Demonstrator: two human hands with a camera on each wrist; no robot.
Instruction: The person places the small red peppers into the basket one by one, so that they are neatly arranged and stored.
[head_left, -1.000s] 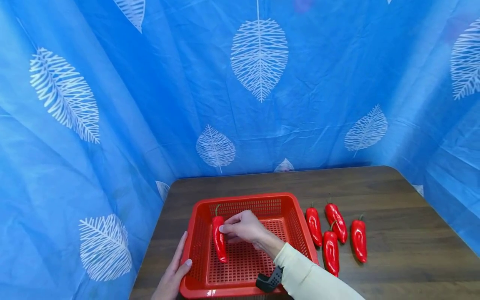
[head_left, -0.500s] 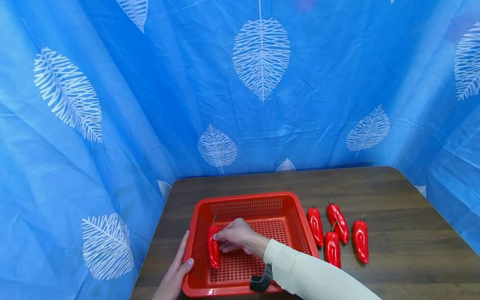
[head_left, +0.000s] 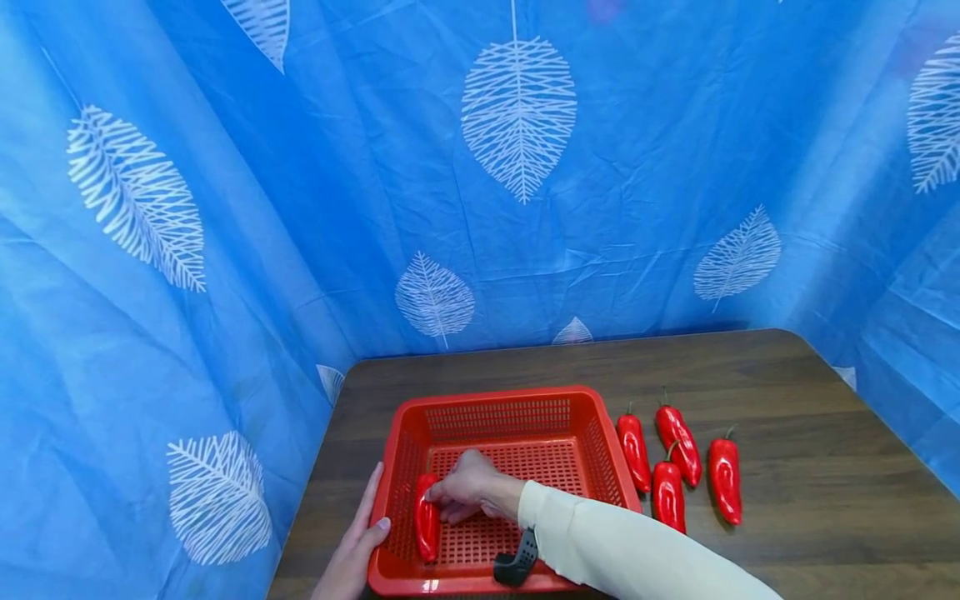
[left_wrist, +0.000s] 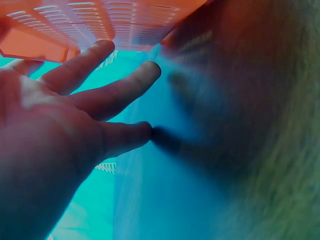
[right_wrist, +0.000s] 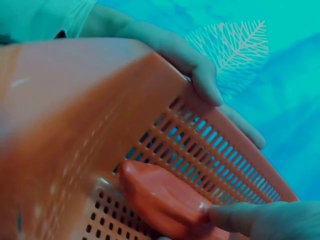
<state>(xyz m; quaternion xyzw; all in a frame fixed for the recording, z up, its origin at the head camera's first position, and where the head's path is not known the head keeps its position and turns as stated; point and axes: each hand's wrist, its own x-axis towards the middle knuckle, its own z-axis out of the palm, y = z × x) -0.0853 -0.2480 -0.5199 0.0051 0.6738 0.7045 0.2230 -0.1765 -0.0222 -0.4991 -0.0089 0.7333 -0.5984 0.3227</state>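
My right hand (head_left: 471, 485) reaches into a red plastic basket (head_left: 491, 402) and pinches a glossy red chili pepper (head_left: 427, 527) between thumb and fingers. The pepper stands lengthwise along the basket's left side, low over the slotted floor. In the right wrist view, the pepper's tip (right_wrist: 129, 172) points toward a basket corner, and a finger presses its far end. My left hand (head_left: 351, 546) lies against the basket's left side with its thumb on the rim. Its fingers (left_wrist: 117, 95) look straight and spread outside the basket in the left wrist view.
Several more red chili peppers (head_left: 726, 483) lie on the brown wooden table (head_left: 810, 467), right of the basket. A blue curtain (head_left: 637, 167) with white leaf prints surrounds the table's back and sides. A black band (head_left: 517, 562) hangs at my right wrist.
My right hand has moved left and lower into the basket, bringing the chili pepper down along its left side. The left hand keeps its place at the rim.
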